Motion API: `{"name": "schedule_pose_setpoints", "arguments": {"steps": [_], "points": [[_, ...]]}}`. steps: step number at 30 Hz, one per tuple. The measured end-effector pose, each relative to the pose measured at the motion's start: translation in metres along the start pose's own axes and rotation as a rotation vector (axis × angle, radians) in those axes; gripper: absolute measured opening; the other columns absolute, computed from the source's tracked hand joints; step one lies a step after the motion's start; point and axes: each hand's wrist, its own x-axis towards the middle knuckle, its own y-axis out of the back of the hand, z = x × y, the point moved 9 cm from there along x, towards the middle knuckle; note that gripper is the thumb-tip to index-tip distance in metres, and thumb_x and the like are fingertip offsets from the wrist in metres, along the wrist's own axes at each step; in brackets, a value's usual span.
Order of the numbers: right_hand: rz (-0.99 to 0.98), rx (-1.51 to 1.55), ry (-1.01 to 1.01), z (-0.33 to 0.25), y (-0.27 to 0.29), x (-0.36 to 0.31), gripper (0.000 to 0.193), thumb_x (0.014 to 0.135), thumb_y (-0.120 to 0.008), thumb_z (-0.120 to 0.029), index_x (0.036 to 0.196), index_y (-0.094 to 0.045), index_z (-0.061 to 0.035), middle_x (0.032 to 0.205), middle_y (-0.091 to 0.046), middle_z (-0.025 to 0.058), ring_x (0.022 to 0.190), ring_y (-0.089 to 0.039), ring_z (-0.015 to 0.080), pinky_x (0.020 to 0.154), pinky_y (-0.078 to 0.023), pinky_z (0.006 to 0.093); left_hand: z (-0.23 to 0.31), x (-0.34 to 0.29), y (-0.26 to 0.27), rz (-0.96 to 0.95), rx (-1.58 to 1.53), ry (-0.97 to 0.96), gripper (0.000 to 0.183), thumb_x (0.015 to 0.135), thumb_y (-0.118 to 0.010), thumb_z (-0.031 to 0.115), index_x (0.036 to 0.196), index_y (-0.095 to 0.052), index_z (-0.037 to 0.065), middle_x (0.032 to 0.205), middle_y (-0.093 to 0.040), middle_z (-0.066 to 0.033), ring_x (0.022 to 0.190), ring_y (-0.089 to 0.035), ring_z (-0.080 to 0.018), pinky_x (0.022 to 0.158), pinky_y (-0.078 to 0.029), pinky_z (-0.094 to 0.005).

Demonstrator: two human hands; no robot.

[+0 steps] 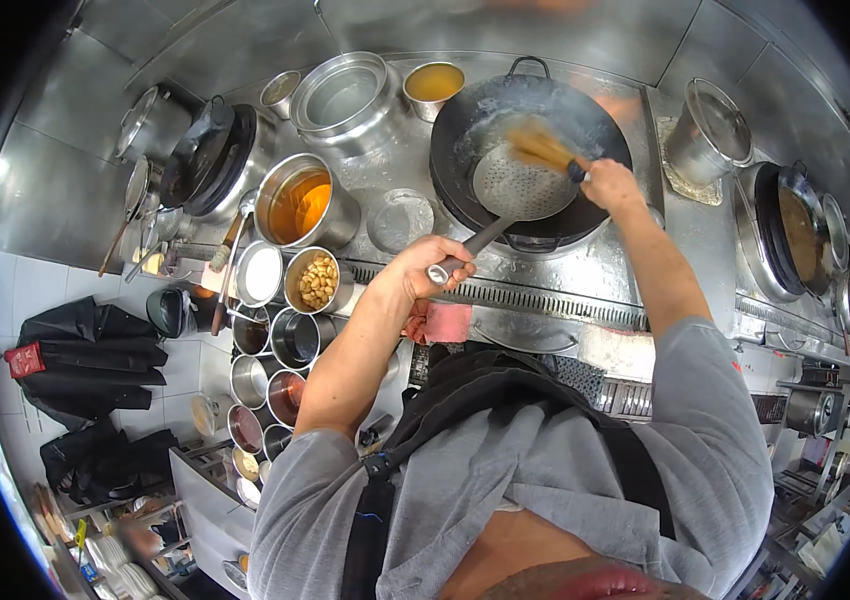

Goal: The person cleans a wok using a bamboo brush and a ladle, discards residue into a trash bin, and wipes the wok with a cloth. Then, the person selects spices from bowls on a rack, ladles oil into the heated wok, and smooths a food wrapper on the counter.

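Steel wall (585, 38) behind, steel stovetop (693, 232) below; cramped wok station. Wok (597, 118) at the far side of the stovetop, right of centre, dark, with steam over its far half. Skimmer (520, 192) lies across the near part of the wok, perforated bowl over the wok's mouth, handle running back toward the person. Left hand (429, 266) closed around that handle near its butt, which pokes out beyond the fingers. Right hand (613, 186) closed on the dark-bound end of a brush (542, 146); bristles blurred, fanned over the far edge of the skimmer's bowl. Whether they touch the metal or pass just above it, cannot tell. Step in hand, by my reading: brushing out the skimmer above the wok, left hand steadying, right hand scrubbing. Wok floor mostly hidden under skimmer and steam, so contents unclear. Next move, as I judge it, calls for a firm left grip to keep the bowl level under the strokes, the brush worked over the rest of the holes, and right knuckles held clear of the hot rim. Off to the left, untouched: pot (343, 218) of orange liquid, tin (341, 291) of light brown pieces, flat dish (401, 221).
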Motion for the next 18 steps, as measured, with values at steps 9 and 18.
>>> {"name": "schedule_pose_setpoints", "arguments": {"steps": [9, 18], "points": [[-0.031, 0.39, 0.148, -0.029, -0.023, -0.044, 0.051, 0.074, -0.067, -0.027, 0.123, -0.061, -0.0125, 0.105, -0.064, 0.0218, 0.098, -0.062, 0.038, 0.09, -0.048, 0.0423, 0.014, -0.005, -0.003, 0.143, 0.315, -0.151, 0.019, 0.073, -0.059, -0.002, 0.089, -0.051, -0.007, 0.067, -0.057, -0.0142, 0.046, -0.054, -0.02, 0.037, -0.042, -0.0328], [0.14, 0.242, -0.009, 0.055, 0.046, -0.066, 0.048, 0.075, -0.067, -0.018, 0.123, -0.061, -0.0167, 0.1, -0.067, 0.0189, 0.091, -0.065, 0.0336, 0.086, -0.051, 0.0401, 0.024, -0.034, 0.017, 0.434, 0.732, -0.379, 0.027, 0.068, -0.057, -0.002, 0.095, -0.054, -0.008, 0.068, -0.056, -0.0125, 0.047, -0.055, -0.0215, 0.04, -0.042, -0.0361]]}}
